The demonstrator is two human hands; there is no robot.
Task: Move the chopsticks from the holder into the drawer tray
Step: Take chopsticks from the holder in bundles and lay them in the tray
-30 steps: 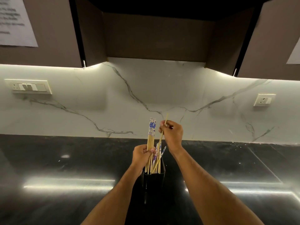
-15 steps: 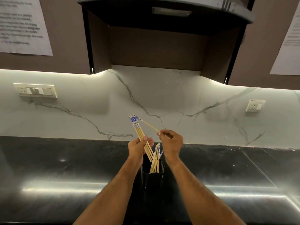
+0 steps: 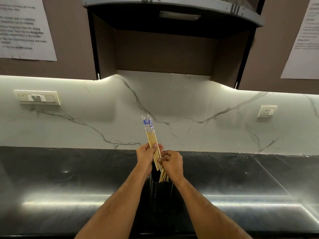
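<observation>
Fingers of the left hand (image 3: 145, 155) curl round a bundle of chopsticks (image 3: 151, 141) above the holder (image 3: 161, 188); the right hand (image 3: 172, 163) pinches the bundle's lower ends.

Black polished countertop (image 3: 69, 187) runs the full width, streaked with glare from the lighting strip under the cabinets; behind it a white marble-look backsplash (image 3: 198, 104) with grey veins. On the backsplash, a cream switch-and-socket plate (image 3: 37, 97) at far left and a single wall socket (image 3: 267, 111) at right, well apart. Above, brown wall cabinets (image 3: 74, 40) flank a dark range hood (image 3: 172, 12), with a printed paper sheet (image 3: 22, 28) stuck on the left cabinet and a second printed sheet (image 3: 305, 42) on the right one, text too blurred to read.
</observation>
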